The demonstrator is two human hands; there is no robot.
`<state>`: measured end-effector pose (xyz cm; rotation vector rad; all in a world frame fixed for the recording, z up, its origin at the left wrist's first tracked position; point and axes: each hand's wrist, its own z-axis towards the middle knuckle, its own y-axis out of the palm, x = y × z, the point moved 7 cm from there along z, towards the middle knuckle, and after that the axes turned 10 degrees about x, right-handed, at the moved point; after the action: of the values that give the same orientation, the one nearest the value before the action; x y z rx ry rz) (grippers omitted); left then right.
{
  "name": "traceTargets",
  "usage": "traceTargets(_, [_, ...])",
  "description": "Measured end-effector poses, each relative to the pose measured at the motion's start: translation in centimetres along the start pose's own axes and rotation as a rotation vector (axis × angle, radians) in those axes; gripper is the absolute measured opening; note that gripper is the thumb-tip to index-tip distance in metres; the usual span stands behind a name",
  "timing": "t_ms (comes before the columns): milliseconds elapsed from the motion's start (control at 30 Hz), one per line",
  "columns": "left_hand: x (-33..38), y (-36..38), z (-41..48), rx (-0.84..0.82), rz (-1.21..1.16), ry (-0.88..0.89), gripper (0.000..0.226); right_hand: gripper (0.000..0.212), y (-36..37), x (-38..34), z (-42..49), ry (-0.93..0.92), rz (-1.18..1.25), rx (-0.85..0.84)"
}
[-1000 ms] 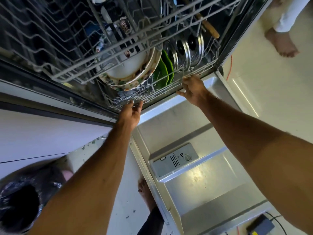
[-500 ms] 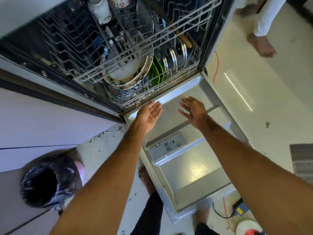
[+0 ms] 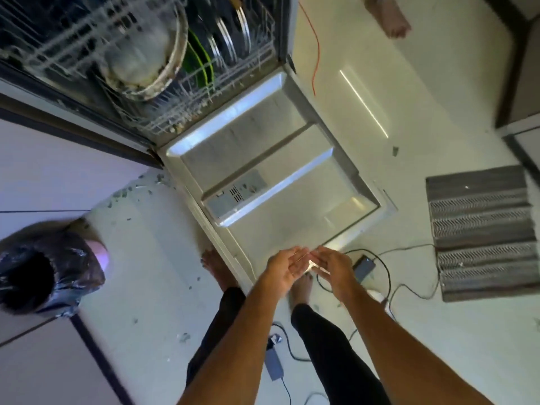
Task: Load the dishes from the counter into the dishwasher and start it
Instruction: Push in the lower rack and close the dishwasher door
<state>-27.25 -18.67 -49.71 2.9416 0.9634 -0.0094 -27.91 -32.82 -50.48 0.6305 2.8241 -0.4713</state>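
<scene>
Dishwasher (image 3: 233, 127) open at top left, door (image 3: 271, 171) flat down, lower rack (image 3: 187, 112) pushed inside with a dirty plate (image 3: 140, 54) (blurred). Left hand (image 3: 287, 266) and right hand (image 3: 333, 267) side by side at the door's outer edge, fingers straight, holding nothing.

The door (image 3: 263, 147) lies flat with free room above its whole face, up to the rack (image 3: 175, 118). The rack sits inside the tub, packed with upright plates (image 3: 137, 62) that leave only narrow gaps. On the floor a bin (image 3: 43, 273) stands left of the door, cables (image 3: 409, 248) and an adapter (image 3: 363, 266) lie at its near right corner, and a mat (image 3: 479, 229) lies further right.
</scene>
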Motion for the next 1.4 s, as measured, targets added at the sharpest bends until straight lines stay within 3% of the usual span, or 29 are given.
traceTargets(200, [-7.2, -3.1, 5.0, 0.13, 0.136, -0.012, 0.027, 0.009, -4.6, 6.3, 4.0, 0.053, 0.026, 0.066])
traceTargets(300, [-8.6, -3.8, 7.5, 0.178, 0.163, -0.01, 0.032, 0.019, -4.0, 8.2, 7.0, 0.087, 0.104, 0.049])
traceTargets(433, [-9.6, -4.4, 11.2, 0.22, -0.041, -0.067, 0.035, 0.04, -1.1, 9.0, 12.0, 0.146, 0.242, -0.012])
traceTargets(600, [-9.8, -5.6, 15.5, 0.308, -0.31, -0.023, 0.056, 0.058, 1.6, 7.4, 15.5, 0.148, 0.418, -0.032])
traceTargets(800, [-9.6, -6.4, 17.9, 0.318, -0.435, 0.023, 0.03, 0.063, 1.7, 9.8, 17.6, 0.212, 0.523, -0.023])
traceTargets(1067, [-9.2, -6.0, 10.5, 0.297, -0.518, 0.008, 0.039, 0.064, -0.5, 7.1, 11.3, 0.204, 0.521, -0.041])
traceTargets(1400, [-4.2, -3.9, -8.4, 0.172, -0.599, 0.124, 0.065, 0.047, -2.3, -0.7, -8.5, 0.107, 0.497, -0.065])
